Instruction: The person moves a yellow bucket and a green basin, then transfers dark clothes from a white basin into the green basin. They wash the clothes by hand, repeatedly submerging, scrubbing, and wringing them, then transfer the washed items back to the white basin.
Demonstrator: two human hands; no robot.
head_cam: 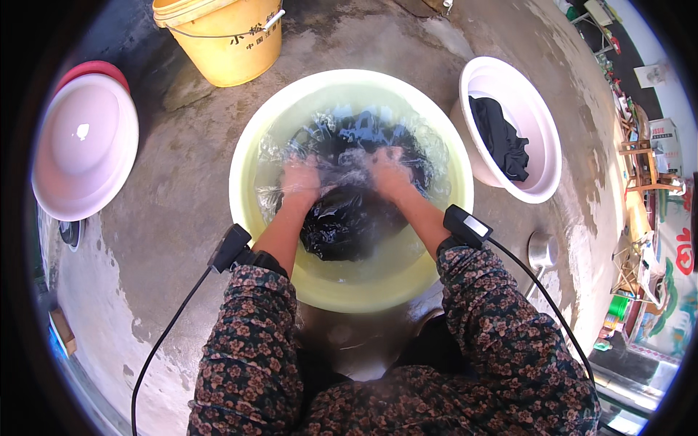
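A pale yellow plastic basin (349, 302) of water stands on the floor in front of me. Soaked black cloth (349, 229) lies in it, partly under the surface, with the water stirred and splashing around it. My left hand (301, 175) is in the water at the cloth's left side, fingers curled on the fabric. Opposite it, my right hand (390, 170) grips the cloth on the right. Ripples and splashes blur the fingertips of both hands. Each wrist wears a black strapped device with a cable.
A white basin (537, 180) holding black cloth (499, 139) stands to the right, with a metal ladle (543, 249) nearer me. Pale pink (82, 163) and red basins (95, 68) are at left. A yellow bucket (229, 54) stands beyond. Wooden chairs (646, 163) line the far right.
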